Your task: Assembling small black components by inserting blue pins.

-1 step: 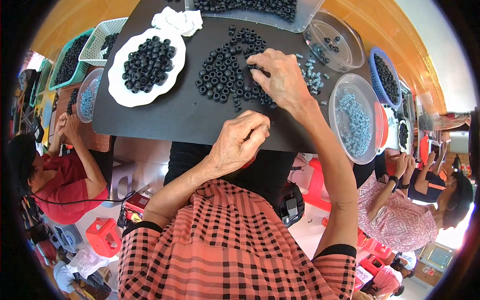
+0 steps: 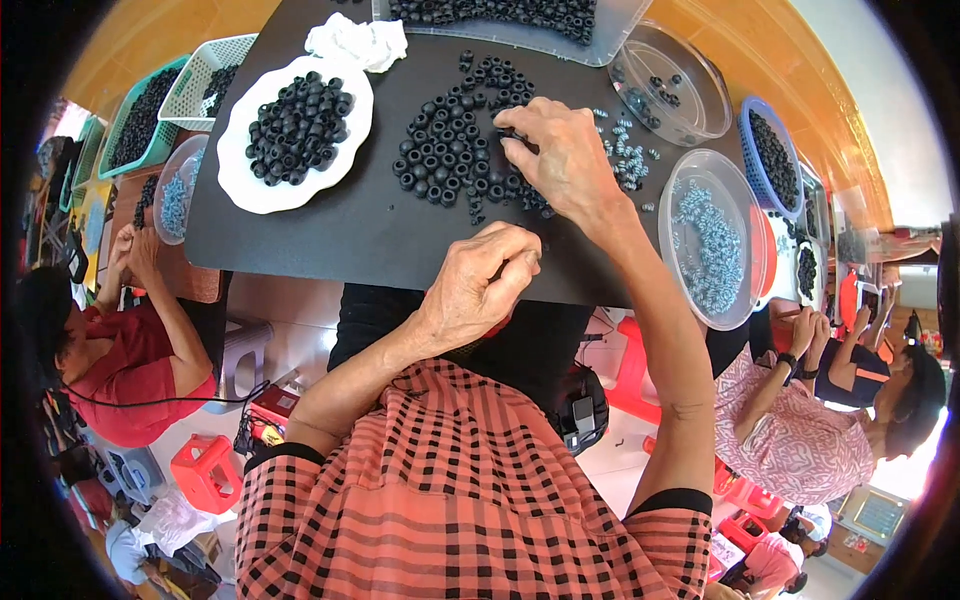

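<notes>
Over the right side of a spread of black ring-shaped pieces (image 2: 437, 150) is my right hand (image 2: 565, 160). Its fingers curl toward the thumb, with a dark piece showing between their tips. By the near table edge my left hand (image 2: 487, 275) is closed, thumb pressed against the bent index finger. What it holds, if anything, is hidden. A white scalloped plate (image 2: 235, 165) heaped with the same black pieces stands at the left. Small blue-grey coiled pieces (image 2: 628, 160) lie loose just right of my right hand, and more fill a clear round tub (image 2: 742, 190).
A clear bin (image 2: 520, 45) of black pieces stands at the far edge, beside a crumpled white cloth (image 2: 358, 42). Another clear round dish (image 2: 690, 125) and a blue basket (image 2: 792, 205) are at the right. People sit working on both sides (image 2: 150, 390), (image 2: 800, 430).
</notes>
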### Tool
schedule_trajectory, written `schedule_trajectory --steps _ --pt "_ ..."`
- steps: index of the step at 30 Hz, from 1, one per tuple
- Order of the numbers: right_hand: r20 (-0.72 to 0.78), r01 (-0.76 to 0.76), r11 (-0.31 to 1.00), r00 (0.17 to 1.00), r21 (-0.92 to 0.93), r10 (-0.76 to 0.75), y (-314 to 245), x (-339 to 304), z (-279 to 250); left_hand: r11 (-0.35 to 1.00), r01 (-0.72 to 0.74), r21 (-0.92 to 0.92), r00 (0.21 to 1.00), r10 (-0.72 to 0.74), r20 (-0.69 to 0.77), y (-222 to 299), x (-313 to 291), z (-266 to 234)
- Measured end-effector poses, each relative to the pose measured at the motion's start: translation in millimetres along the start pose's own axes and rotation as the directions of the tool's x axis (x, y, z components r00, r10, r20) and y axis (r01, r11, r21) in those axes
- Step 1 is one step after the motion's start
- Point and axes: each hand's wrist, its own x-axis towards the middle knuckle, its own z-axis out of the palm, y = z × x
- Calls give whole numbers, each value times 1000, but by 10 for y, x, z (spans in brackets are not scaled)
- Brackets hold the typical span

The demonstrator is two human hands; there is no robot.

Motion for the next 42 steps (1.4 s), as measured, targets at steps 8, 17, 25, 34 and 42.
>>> schedule_trajectory --steps 8,17,25,34,42 --pt "53 -2 991 999 -132 10 43 23 -14 998 44 -35 999 -44 -2 14 -15 -11" --pt "-133 -136 873 966 469 222 -563 -503 -251 830 185 -526 923 -331 -198 77 -1 -73" --pt "-387 -82 957 902 278 190 -722 -907 -33 982 176 73 975 -163 -154 143 -84 5" --pt "-330 -148 970 921 195 207 -706 -1005 -147 953 35 302 997 -14 -73 257 6 28" --pt "-329 -133 990 933 50 142 -155 -701 -288 959 242 -145 966 -253 -60 153 22 -49"
